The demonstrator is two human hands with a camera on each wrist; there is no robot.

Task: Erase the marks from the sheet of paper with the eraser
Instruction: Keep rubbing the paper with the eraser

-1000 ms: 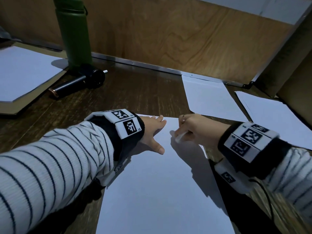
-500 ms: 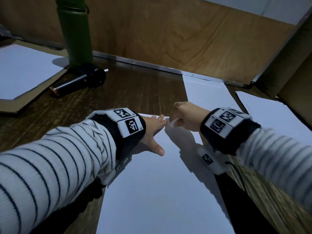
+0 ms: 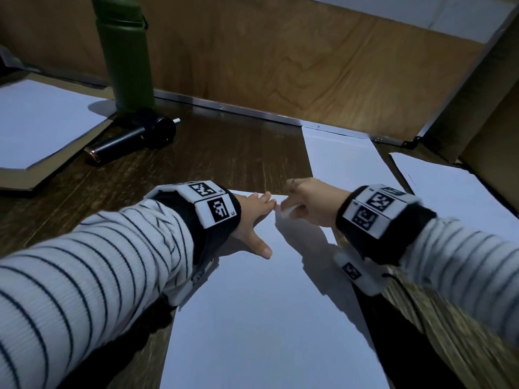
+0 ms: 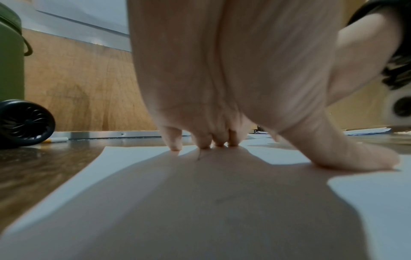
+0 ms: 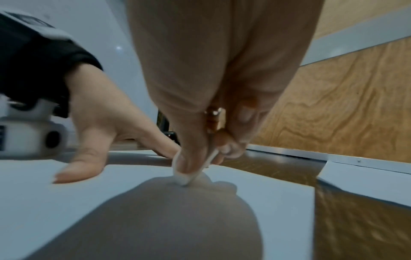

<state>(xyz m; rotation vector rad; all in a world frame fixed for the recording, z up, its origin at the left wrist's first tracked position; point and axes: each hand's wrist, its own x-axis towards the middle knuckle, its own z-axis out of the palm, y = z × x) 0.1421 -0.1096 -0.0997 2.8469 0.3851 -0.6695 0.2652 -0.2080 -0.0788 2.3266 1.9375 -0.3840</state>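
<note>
A white sheet of paper [image 3: 266, 318] lies on the dark wooden table in front of me. My left hand [image 3: 254, 217] lies flat on its far end, fingers straight and thumb spread, pressing it down. My right hand [image 3: 306, 200] pinches a small white eraser [image 3: 289, 211] between thumb and fingers, its tip on the sheet near the far edge, just right of the left fingertips. In the right wrist view the eraser [image 5: 186, 173] touches the paper [image 5: 66, 202]. A faint pencil mark [image 4: 198, 157] shows beside the left fingertips [image 4: 175, 146].
A green bottle [image 3: 126, 54] stands at the back left, with a black tube-shaped object [image 3: 132, 138] lying at its foot. A paper pad [image 3: 36, 122] lies far left. Two more sheets [image 3: 345, 161] [image 3: 455, 192] lie at the right. A wooden wall [image 3: 280, 57] closes the back.
My right hand has slid with the eraser from the sheet's middle right toward its far edge, close to the left fingertips. The left hand has stayed pressed on the paper.
</note>
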